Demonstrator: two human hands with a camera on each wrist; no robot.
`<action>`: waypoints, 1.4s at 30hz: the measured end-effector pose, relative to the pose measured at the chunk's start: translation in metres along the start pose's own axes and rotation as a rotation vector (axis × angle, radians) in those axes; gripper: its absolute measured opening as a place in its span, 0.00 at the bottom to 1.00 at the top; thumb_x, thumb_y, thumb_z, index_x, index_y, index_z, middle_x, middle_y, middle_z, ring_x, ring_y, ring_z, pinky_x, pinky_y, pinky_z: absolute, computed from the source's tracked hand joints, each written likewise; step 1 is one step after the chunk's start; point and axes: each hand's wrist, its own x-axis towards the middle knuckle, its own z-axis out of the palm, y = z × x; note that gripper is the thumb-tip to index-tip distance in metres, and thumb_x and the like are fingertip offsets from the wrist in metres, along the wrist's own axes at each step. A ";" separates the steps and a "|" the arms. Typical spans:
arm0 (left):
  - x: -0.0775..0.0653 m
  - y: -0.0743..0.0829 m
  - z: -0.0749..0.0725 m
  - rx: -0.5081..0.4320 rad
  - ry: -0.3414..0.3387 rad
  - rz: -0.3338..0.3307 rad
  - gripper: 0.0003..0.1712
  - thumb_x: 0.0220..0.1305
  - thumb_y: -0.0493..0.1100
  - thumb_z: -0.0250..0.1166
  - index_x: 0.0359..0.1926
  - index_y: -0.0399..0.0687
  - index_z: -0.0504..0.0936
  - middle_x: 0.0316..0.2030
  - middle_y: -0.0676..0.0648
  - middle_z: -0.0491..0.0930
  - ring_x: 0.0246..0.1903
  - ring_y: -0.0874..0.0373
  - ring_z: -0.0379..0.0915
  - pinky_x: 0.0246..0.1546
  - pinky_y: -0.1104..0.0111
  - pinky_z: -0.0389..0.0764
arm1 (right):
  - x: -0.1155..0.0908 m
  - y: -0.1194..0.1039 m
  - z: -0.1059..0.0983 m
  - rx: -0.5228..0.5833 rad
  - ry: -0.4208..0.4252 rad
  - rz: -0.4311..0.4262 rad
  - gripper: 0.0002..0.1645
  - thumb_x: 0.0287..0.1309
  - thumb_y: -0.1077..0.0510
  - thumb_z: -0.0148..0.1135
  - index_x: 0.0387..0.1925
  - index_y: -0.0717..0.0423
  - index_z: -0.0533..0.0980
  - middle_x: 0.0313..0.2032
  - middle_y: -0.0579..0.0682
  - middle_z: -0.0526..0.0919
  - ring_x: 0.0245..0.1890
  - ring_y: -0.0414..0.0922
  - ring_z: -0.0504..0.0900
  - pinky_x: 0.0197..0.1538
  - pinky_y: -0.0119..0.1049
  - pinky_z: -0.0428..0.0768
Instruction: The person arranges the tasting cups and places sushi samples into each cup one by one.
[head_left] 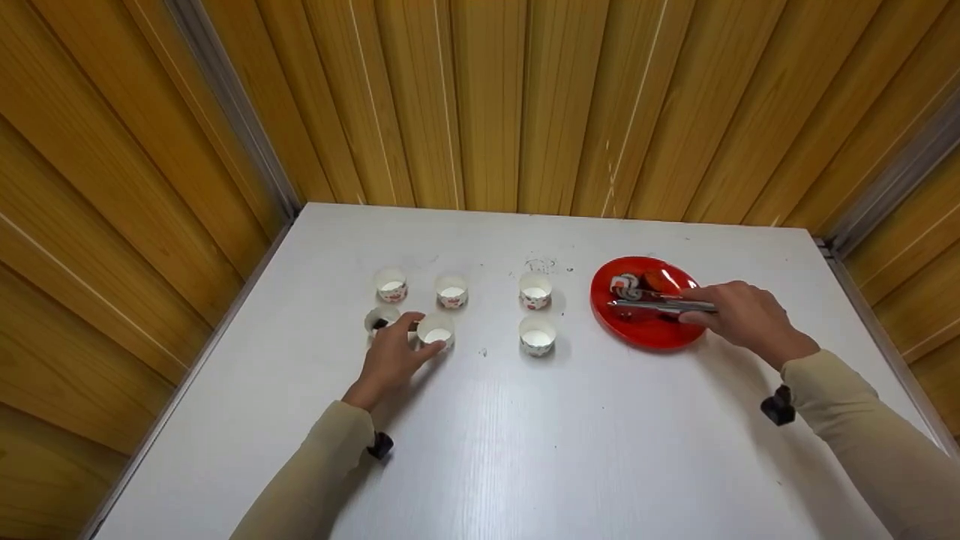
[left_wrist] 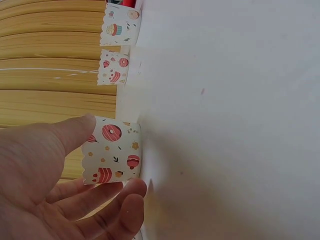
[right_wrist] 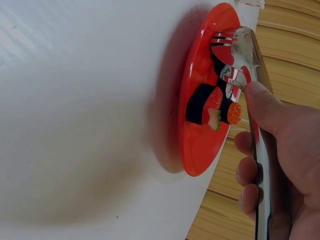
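My left hand [head_left: 391, 356] holds a small white paper cup [left_wrist: 112, 155] printed with doughnuts and cakes, thumb on one side and fingers on the other. The cup stands on or very close to the table. Beside the hand, partly hidden by it, is another cup [head_left: 381, 322] with something dark inside. My right hand [right_wrist: 300, 150] grips metal tongs [right_wrist: 263, 175], which have a forked tip and a broad spoon-like tip. They reach over a red plate [right_wrist: 192, 160]. Several sushi pieces lie there, including a dark-wrapped one [right_wrist: 205, 102] and one with orange topping [right_wrist: 234, 114]. Whether the tips pinch a piece, I cannot tell.
More paper cups stand on the white table [head_left: 525, 450]: a back-left cup [head_left: 391, 286], its neighbour [head_left: 451, 292], and two near the plate, one farther back [head_left: 535, 292] and one nearer [head_left: 537, 337]. Wood-look panels [head_left: 487, 105] enclose the back and sides.
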 end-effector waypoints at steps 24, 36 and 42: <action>-0.001 0.000 0.000 -0.015 -0.033 -0.023 0.37 0.62 0.51 0.76 0.66 0.39 0.75 0.57 0.36 0.82 0.61 0.42 0.76 0.64 0.46 0.70 | 0.004 -0.018 -0.034 -0.035 0.027 -0.026 0.27 0.62 0.50 0.73 0.62 0.51 0.81 0.47 0.57 0.88 0.41 0.54 0.80 0.34 0.46 0.78; -0.001 -0.001 -0.001 -0.022 -0.035 -0.023 0.37 0.62 0.52 0.76 0.66 0.40 0.75 0.56 0.37 0.83 0.61 0.43 0.76 0.65 0.46 0.69 | 0.016 -0.042 -0.051 -0.066 0.083 -0.092 0.26 0.61 0.51 0.74 0.61 0.48 0.82 0.45 0.56 0.89 0.38 0.53 0.80 0.31 0.43 0.76; -0.001 -0.001 -0.001 -0.021 -0.037 -0.021 0.36 0.61 0.52 0.76 0.66 0.40 0.76 0.56 0.37 0.83 0.60 0.43 0.77 0.64 0.46 0.70 | 0.024 -0.058 -0.056 -0.074 0.098 -0.110 0.26 0.60 0.52 0.75 0.61 0.47 0.83 0.42 0.52 0.89 0.37 0.51 0.80 0.30 0.42 0.74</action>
